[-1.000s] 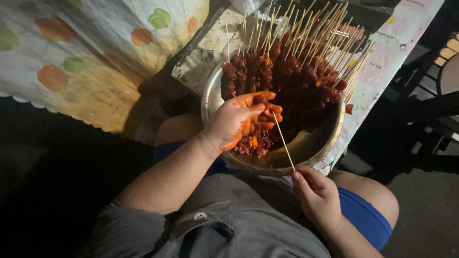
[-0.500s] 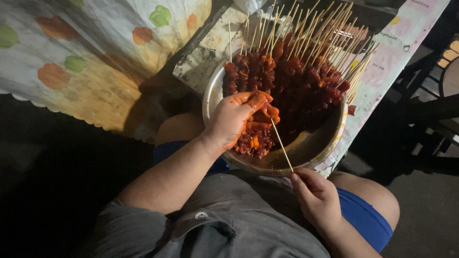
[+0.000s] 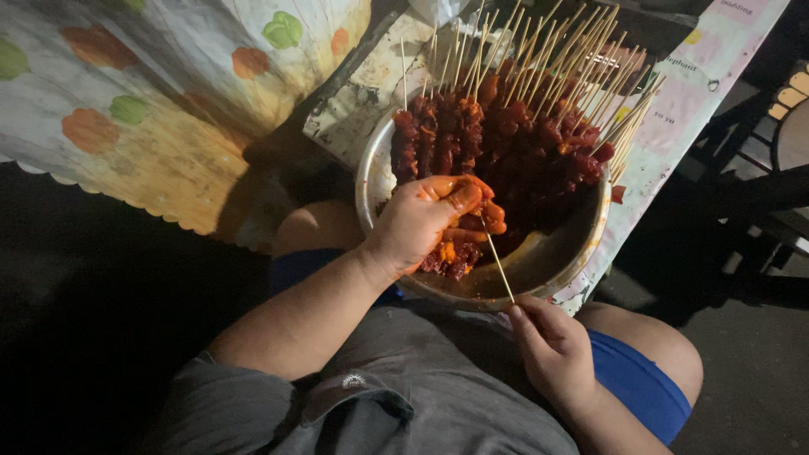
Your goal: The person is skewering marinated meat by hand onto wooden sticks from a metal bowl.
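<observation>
A round metal bowl [image 3: 581, 253] rests on my lap against a table edge. It holds several skewers of red marinated meat [image 3: 506, 143], their bamboo sticks fanned toward the far side. My left hand [image 3: 425, 221], smeared with orange sauce, is inside the bowl, closed on pieces of meat [image 3: 451, 257]. My right hand [image 3: 552, 345] is just below the bowl's near rim and pinches the lower end of a bamboo skewer [image 3: 499, 268]. The skewer's tip runs up into the meat held by my left fingers.
A tablecloth [image 3: 152, 109] printed with orange and green fruit hangs at the left. A worn board [image 3: 371, 93] lies under the bowl's far side. A pale patterned cloth [image 3: 674, 118] runs along the right. Dark chair frames [image 3: 758, 168] stand at the far right.
The view has shifted slightly. My left hand stays on the meat while the skewer in my right hand sits a little deeper into it.
</observation>
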